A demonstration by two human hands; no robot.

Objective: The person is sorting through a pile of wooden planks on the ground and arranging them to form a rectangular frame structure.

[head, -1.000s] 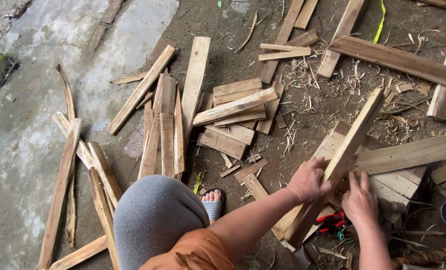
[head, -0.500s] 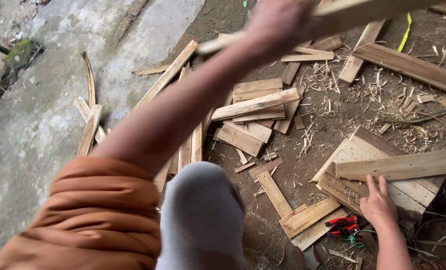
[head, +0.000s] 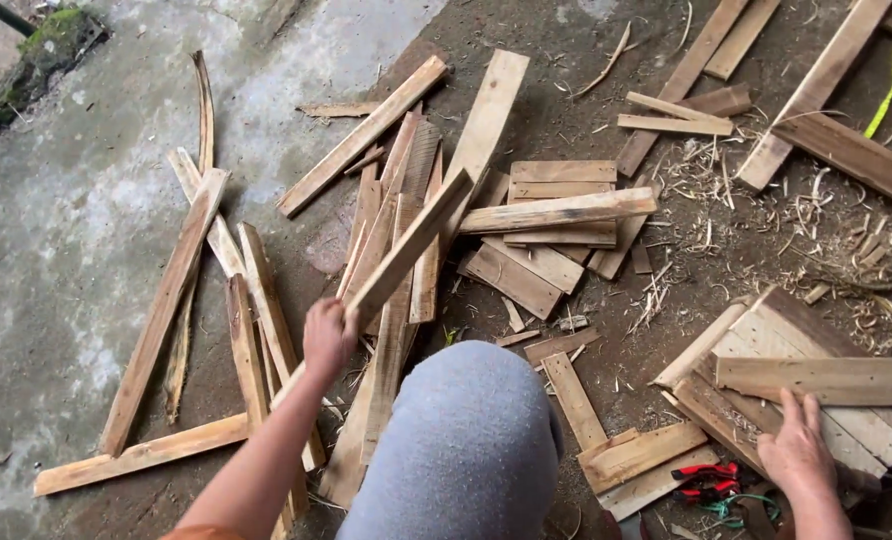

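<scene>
Left hand fist-clamped on the low end of a wooden slat, which points to 1 o'clock over a pile of wood strips. Right hand flat, fingers spread, pressing on a stack of boards at 4 o'clock, gripping nothing. Red-handled pliers just beside that hand at its 9 o'clock. Grey-clad knee between both hands. Concrete slab at 9 o'clock.

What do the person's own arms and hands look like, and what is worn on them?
Both hands, the left hand and the right hand, are bare: no gloves, rings or watch show. The forearms are uncovered. An orange sleeve edge shows only at the left arm, by the picture's bottom edge.
</scene>
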